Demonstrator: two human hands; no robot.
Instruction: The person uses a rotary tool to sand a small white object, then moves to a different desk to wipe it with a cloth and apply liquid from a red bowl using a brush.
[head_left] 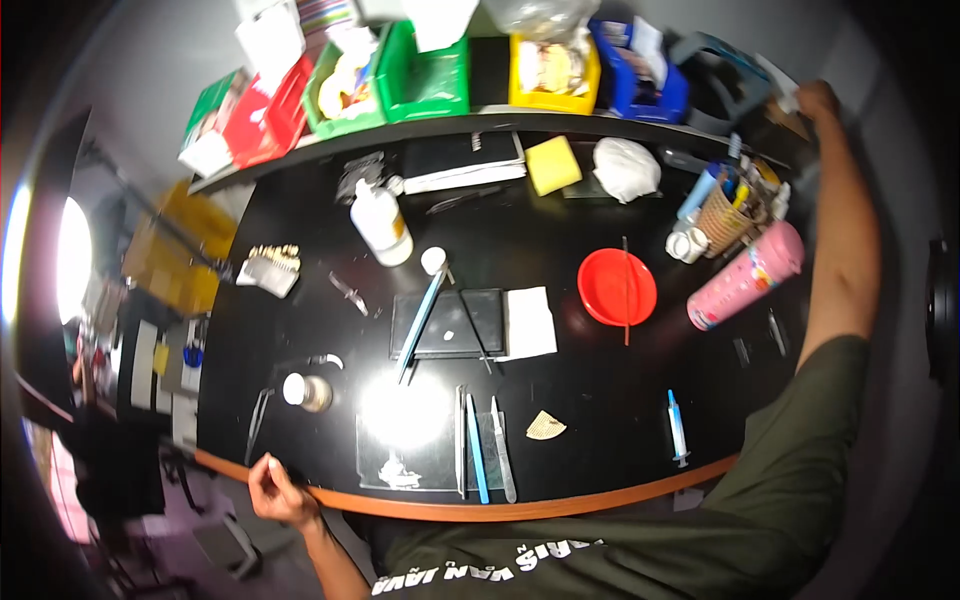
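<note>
My left hand (282, 492) is at the front left edge of the table, fingers curled and pressed together; whether anything is between them is hidden. Close by on the tabletop lie dark tweezers (258, 425). My right arm stretches far to the back right, where my right hand (818, 101) is closed at the shelf end beside a white piece (785, 88), its fingers mostly hidden. A pink bottle (745, 277) lies below that arm. In front of me are a glass plate (420, 465), a blue-handled tool (476, 450), a scalpel-like tool (502, 450) and a woven fan-shaped scrap (546, 426).
A red bowl (612, 290) has a thin stick across it. Nearby are a pen holder (727, 222), a syringe (677, 430), a white bottle (382, 225), a small jar (308, 392) and a black case (460, 325). Coloured bins (425, 85) line the shelf.
</note>
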